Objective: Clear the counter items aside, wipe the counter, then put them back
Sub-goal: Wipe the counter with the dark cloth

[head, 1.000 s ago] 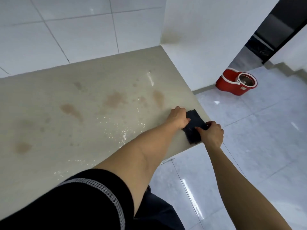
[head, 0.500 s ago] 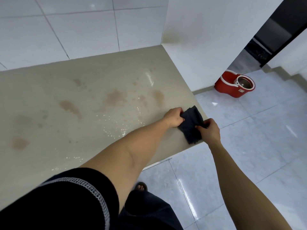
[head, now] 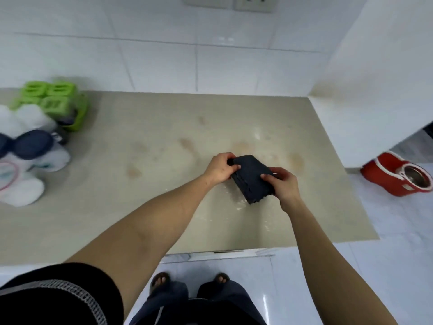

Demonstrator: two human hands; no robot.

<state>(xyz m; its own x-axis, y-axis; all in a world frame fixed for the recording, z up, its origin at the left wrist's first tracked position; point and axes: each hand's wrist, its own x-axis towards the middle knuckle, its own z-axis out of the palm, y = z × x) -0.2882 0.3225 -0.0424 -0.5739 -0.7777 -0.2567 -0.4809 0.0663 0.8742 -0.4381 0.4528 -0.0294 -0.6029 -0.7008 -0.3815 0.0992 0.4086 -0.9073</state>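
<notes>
A folded dark blue cloth (head: 251, 178) is held just above the beige counter (head: 145, 184), which shows brown stains and wet spots. My left hand (head: 220, 168) grips the cloth's far left corner. My right hand (head: 284, 184) grips its near right side. At the counter's left end stand the moved-aside items: a green caddy (head: 56, 102), white containers (head: 21, 188) and a dark blue lid (head: 30, 144), all blurred.
A white tiled wall (head: 187, 55) with sockets backs the counter. A white side wall (head: 375, 90) bounds it on the right. A red mop bucket (head: 398, 177) stands on the glossy floor to the right. My feet (head: 189, 281) are below the counter's front edge.
The view has swung left and squared up to the counter, bringing the items at the left into sight. Both hands have lifted the cloth from the counter's right edge toward its middle.
</notes>
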